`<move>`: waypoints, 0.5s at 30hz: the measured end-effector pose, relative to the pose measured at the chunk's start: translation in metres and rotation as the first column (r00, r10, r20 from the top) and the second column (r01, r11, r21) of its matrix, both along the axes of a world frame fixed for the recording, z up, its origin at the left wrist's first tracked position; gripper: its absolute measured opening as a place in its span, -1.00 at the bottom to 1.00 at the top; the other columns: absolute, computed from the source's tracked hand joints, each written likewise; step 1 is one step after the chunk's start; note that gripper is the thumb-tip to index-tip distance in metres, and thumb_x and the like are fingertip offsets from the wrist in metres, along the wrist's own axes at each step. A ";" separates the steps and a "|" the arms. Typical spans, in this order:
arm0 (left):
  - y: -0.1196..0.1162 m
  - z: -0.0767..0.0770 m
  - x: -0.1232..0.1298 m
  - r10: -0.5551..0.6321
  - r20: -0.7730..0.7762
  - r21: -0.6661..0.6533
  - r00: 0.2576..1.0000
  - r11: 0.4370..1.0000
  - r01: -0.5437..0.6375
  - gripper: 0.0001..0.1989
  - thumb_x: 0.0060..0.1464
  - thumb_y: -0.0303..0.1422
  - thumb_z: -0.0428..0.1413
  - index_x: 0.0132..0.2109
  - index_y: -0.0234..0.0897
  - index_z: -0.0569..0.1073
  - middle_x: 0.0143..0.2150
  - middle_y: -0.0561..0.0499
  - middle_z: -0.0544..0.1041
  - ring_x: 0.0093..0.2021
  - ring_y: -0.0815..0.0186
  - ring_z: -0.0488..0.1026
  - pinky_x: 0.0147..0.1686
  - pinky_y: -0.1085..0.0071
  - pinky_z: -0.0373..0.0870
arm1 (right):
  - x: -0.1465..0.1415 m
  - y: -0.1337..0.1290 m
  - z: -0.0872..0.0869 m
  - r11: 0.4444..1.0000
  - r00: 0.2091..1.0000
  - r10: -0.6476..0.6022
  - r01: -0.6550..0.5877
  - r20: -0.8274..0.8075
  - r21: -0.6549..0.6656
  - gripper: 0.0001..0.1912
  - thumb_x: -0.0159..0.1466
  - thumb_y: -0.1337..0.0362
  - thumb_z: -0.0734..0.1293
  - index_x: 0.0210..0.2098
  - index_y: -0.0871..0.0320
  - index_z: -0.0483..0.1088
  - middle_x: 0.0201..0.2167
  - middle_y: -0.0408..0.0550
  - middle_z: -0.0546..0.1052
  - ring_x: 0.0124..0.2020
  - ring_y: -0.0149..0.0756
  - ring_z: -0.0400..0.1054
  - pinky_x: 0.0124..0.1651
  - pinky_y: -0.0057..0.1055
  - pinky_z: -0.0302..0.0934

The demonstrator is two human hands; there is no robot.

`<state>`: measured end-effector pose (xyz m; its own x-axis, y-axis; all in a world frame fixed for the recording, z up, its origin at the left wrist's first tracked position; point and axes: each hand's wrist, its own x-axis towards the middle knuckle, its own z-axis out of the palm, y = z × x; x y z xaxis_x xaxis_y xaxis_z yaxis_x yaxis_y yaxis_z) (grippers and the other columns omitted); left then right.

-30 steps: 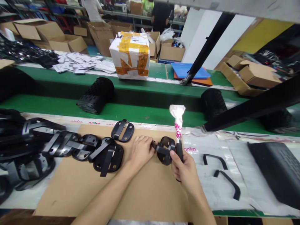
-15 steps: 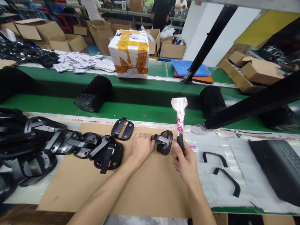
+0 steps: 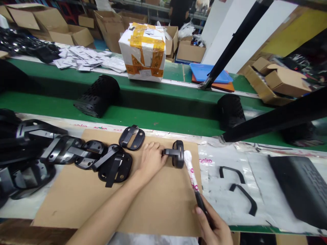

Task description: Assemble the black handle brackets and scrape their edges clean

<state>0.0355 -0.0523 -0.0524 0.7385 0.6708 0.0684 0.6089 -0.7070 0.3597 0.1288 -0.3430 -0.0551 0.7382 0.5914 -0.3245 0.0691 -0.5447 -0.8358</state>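
Pinning a black plastic bracket (image 3: 178,154) to the cardboard sheet (image 3: 163,204), near the sheet's right edge, with the left hand (image 3: 152,160), fingers (image 3: 155,146) curled onto the bracket's arm and holding it. On the right hand (image 3: 212,226), the fingers wrap closed around the black handle of a white-wrapped tool (image 3: 192,177), its tip just beside the bracket. More brackets (image 3: 112,166) lie along the sheet's left side. A firm left hold looks best for keeping the bracket flat.
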 end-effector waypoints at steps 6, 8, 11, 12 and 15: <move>-0.005 -0.004 0.000 0.007 0.028 -0.005 1.000 1.000 -0.006 -0.90 0.22 -0.40 0.13 -0.21 -0.27 0.54 -0.20 -0.09 0.57 -0.09 0.05 0.43 -0.05 0.11 0.23 | -0.003 0.012 0.002 0.977 0.957 0.194 -0.209 -0.215 -0.045 -0.29 0.37 -0.16 0.30 0.36 0.11 0.34 -0.31 0.01 0.67 -0.60 -0.14 0.50 -0.55 -0.34 0.46; -0.004 -0.003 0.001 0.014 0.033 -0.014 0.999 1.000 -0.014 -0.89 0.23 -0.38 0.13 -0.22 -0.28 0.55 -0.20 -0.10 0.58 -0.10 0.05 0.44 -0.04 0.10 0.22 | 0.002 0.012 0.004 0.975 0.968 0.197 -0.210 -0.155 -0.069 -0.30 0.37 -0.17 0.29 0.35 0.11 0.35 -0.23 0.03 0.67 -0.39 -0.06 0.60 -0.35 -0.31 0.54; -0.001 -0.001 0.001 -0.005 0.034 -0.027 0.999 1.000 0.006 -0.86 0.24 -0.35 0.13 -0.24 -0.28 0.56 -0.25 -0.10 0.60 -0.13 0.05 0.45 -0.06 0.10 0.21 | 0.008 0.011 0.005 0.976 0.978 0.206 -0.205 0.011 -0.072 -0.36 0.38 -0.14 0.30 0.29 0.09 0.43 0.19 0.04 0.51 0.28 0.04 0.33 0.31 -0.19 0.26; -0.001 -0.001 0.002 -0.012 0.035 -0.028 0.999 1.000 0.013 -0.85 0.24 -0.34 0.13 -0.26 -0.29 0.56 -0.27 -0.11 0.61 -0.14 0.04 0.46 -0.07 0.10 0.21 | 0.009 0.011 0.006 0.974 0.976 0.218 -0.215 0.027 -0.069 -0.38 0.39 -0.13 0.29 0.29 0.09 0.42 0.26 0.01 0.44 0.36 0.02 0.22 0.38 -0.17 0.12; -0.001 -0.001 0.002 -0.009 0.036 -0.018 0.999 1.000 0.010 -0.82 0.24 -0.34 0.12 -0.29 -0.30 0.56 -0.30 -0.13 0.61 -0.16 0.03 0.47 -0.09 0.10 0.20 | 0.007 0.008 0.007 0.979 0.980 0.200 -0.199 0.015 -0.035 -0.41 0.40 -0.11 0.28 0.28 0.06 0.43 0.29 -0.02 0.41 0.37 0.01 0.19 0.41 -0.16 0.07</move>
<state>0.0378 -0.0530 -0.0539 0.7420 0.6652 0.0832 0.5886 -0.7058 0.3942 0.1360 -0.3350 -0.0484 0.6124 0.7166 -0.3339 0.1941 -0.5456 -0.8153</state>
